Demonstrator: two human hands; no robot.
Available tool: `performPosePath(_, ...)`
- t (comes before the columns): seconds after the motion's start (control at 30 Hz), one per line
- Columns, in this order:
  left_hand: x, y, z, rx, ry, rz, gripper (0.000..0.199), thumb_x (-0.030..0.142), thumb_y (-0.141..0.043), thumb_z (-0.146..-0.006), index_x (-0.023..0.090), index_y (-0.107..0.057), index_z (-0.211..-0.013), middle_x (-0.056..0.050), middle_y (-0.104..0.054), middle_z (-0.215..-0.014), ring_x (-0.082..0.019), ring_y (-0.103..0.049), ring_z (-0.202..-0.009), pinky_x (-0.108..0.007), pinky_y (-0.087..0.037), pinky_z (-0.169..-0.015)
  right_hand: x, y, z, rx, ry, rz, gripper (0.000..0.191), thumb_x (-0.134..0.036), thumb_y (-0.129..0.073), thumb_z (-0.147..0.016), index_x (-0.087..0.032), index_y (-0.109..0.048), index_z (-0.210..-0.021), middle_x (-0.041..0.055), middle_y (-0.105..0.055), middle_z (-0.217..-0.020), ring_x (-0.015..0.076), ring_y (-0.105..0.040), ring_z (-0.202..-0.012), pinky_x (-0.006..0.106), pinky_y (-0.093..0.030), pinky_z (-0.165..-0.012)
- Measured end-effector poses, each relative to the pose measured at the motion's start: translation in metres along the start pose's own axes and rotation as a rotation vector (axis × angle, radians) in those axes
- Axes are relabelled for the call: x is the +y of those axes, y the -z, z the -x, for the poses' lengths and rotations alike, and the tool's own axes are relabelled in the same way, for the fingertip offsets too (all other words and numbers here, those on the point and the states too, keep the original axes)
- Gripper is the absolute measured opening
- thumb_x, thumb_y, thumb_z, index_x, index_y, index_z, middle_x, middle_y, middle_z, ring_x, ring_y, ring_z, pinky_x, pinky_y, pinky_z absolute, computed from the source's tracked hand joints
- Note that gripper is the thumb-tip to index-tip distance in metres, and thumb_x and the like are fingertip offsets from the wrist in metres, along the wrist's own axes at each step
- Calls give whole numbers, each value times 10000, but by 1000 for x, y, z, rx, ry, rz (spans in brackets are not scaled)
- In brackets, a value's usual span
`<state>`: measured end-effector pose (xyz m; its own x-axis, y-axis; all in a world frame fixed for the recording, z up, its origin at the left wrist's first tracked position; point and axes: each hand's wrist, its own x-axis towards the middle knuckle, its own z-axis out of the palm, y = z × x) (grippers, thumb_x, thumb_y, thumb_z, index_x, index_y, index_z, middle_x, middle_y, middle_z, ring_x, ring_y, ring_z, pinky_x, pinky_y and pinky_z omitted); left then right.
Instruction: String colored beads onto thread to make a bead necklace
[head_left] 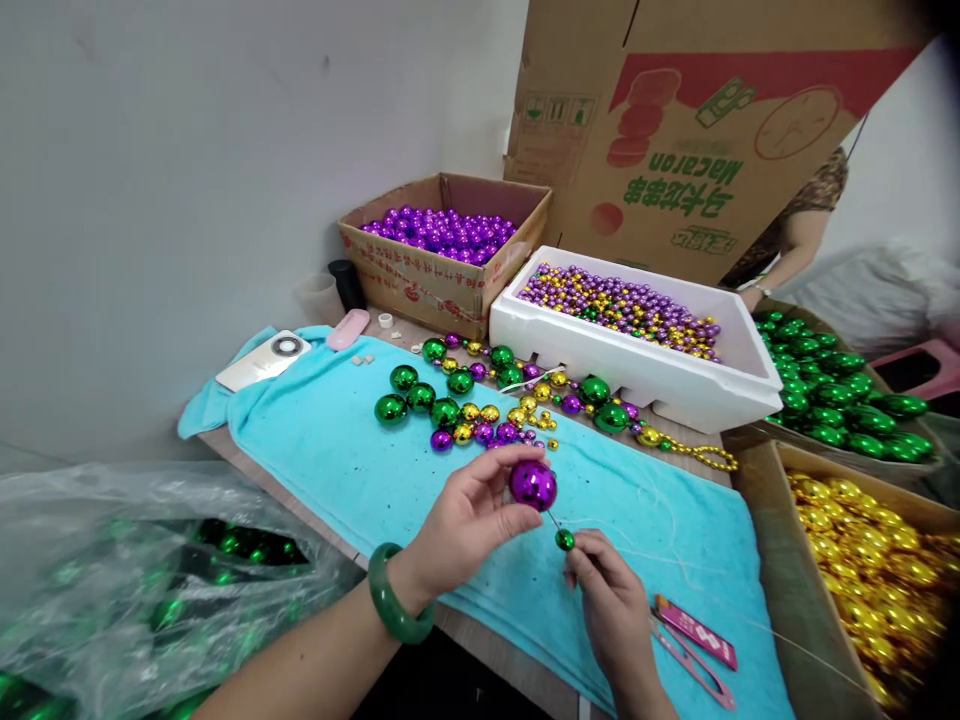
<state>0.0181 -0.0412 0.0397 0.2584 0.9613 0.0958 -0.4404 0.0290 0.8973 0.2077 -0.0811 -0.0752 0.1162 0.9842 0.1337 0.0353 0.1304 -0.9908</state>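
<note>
My left hand (480, 510), with a green bangle (401, 593) at the wrist, grips a large shiny purple bead (533, 486) between thumb and fingers. My right hand (606, 590) is pinched just behind a small green bead (564, 540). A thin, straight needle (555, 520) runs from that green bead up to the underside of the purple one. Pale thread (637, 550) lies loosely on the turquoise towel (322, 440). Beyond my hands are loose green beads (421, 398), gold beads (489, 413) and purple beads (441, 440). Behind them stretches a strung bead garland (594, 391).
A carton of purple beads (420, 280) and a white foam box (630, 370) stand behind. Cartons of green beads (832, 390) and gold beads (862, 560) are right. Pink thread snips (694, 665) and a maroon packet (697, 632) lie near my right hand. Another person's arm (795, 245) shows behind.
</note>
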Motion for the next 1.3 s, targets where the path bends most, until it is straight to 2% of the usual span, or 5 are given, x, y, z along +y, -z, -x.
performPosePath(0.3, 2, -6, 10, -223, -7, -188, 414, 199, -652, -783, 281, -593, -1185, -70, -520, -1220, -230, -497, -1149, -351, -399, -1000, 14, -4, -10, -21, -145, -209, 191, -391, -680, -749, -206, -664, -705, 23, -575, -740, 151, -506, -640, 282, -424, -594)
performPosePath(0.67, -20, 11, 7, -157, -56, -641, 446, 261, -662, -767, 263, -565, -1203, -89, -535, -1253, -255, -489, -1148, -390, -401, -943, -9, -13, -4, -39, -114, -237, 137, -326, -654, -794, -197, -651, -749, -6, -518, -700, 122, -465, -588, 263, -379, -564)
performPosePath(0.9, -46, 28, -82, -263, -397, -1277, 244, 199, -487, -861, 211, -689, -997, -101, -641, -955, -261, -470, -971, -415, -361, -893, -9, 12, -3, 253, -87, -191, 129, -308, -657, -794, -182, -631, -799, -11, -497, -694, 110, -435, -567, 249, -348, -528)
performPosePath(1.07, -89, 7, -140, -554, -245, -1725, 223, 137, -464, -836, 138, -684, -798, -128, -633, -849, -267, -467, -953, -378, -384, -805, -3, 19, -1, 337, -87, -127, 127, -306, -645, -804, -180, -634, -789, -22, -484, -648, 106, -427, -555, 242, -340, -521)
performPosePath(1.3, -113, -3, -149, -508, -201, -1742, 247, 64, -412, -827, 109, -649, -883, -171, -638, -876, -291, -490, -989, -404, -401, -798, -4, 30, -6, 358, -147, -96, 153, -332, -651, -780, -184, -641, -741, -22, -496, -640, 99, -430, -533, 230, -350, -496)
